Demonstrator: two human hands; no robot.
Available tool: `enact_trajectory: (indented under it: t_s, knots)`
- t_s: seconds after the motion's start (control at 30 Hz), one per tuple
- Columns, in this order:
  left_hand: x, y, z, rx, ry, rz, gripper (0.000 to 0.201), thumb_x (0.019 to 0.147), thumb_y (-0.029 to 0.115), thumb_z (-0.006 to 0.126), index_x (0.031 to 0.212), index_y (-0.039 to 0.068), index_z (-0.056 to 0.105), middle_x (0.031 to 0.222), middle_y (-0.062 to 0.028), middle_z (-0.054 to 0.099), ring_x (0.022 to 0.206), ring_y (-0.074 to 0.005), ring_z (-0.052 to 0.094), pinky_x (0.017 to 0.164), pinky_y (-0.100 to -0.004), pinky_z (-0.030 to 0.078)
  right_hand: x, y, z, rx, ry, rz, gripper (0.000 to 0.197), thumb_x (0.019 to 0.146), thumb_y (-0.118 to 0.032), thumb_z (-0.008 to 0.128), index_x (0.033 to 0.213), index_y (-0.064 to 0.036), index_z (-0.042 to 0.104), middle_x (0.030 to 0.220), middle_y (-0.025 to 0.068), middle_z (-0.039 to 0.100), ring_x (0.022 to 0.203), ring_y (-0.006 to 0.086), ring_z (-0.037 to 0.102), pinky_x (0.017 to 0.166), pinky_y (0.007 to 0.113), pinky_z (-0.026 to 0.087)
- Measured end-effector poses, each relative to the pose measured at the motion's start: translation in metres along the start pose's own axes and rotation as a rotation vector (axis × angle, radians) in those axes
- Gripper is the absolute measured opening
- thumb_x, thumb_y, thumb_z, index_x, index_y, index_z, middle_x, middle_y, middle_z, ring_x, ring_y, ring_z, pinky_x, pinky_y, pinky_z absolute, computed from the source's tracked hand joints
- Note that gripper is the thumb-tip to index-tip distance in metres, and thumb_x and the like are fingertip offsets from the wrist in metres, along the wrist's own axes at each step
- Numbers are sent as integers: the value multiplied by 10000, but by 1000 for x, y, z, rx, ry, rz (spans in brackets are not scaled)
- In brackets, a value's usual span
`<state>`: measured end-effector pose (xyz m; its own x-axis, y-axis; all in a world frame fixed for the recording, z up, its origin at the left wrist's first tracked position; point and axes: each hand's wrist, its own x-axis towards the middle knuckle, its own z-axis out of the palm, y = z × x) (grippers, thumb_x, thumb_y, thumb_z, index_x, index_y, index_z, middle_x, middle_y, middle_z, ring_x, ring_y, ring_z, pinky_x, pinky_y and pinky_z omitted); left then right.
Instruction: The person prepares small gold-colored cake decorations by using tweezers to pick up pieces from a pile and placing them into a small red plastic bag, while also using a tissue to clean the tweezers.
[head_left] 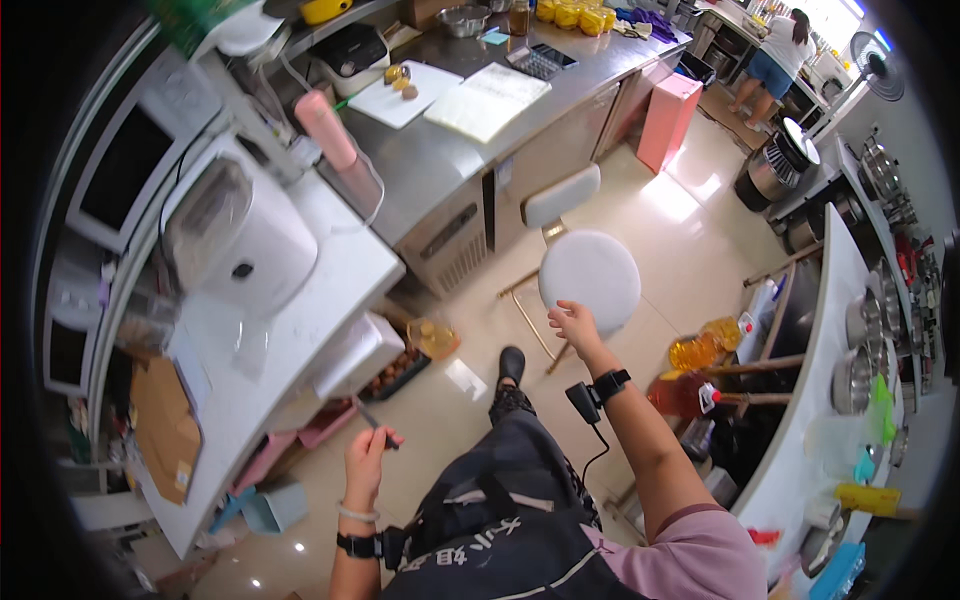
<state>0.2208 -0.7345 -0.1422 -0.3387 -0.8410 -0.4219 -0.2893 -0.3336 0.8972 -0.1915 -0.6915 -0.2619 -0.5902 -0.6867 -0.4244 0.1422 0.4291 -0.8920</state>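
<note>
Head view: grasping a slim knife in the grip of the left hand, down at seven o'clock, and pointing its blade between ten and eleven. Extending the right hand at three o'clock with grip released, in front of a round-seated white chair; cannot tell whether touching. Farther off, toward eleven: a white cutting board on a steel desk.

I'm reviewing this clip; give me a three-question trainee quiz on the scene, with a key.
1. Which hand holds the slim, knife-like tool?
2. True or false: the right hand also grips that tool.
3. The round seat seen beside the right hand is: a) black, b) white, c) green.

Key:
1. The left hand.
2. False; the right hand is well apart from it.
3. b) white.
</note>
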Motion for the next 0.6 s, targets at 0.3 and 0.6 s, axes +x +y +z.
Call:
enact_trajectory:
  t_s: [0.3, 0.6]
  knots:
    - [122, 120, 57, 37, -7, -120, 197, 912, 138, 483, 907, -37, 575, 852, -112, 639, 815, -175, 618, 773, -279, 471, 279, -12, 44, 1136, -25, 662, 955, 704, -625, 596, 1297, 37, 247, 1123, 216, 468, 928, 297, 546, 772, 371, 497]
    - [179, 134, 57, 96, -111, -142, 190, 916, 96, 451, 890, -35, 585, 826, -110, 644, 788, -168, 609, 763, -283, 473, 329, 6, 97, 2113, 600, 625, 536, 815, -535, 515, 1192, -161, 445, 1160, 36, 499, 1018, 257, 465, 830, 419, 411]
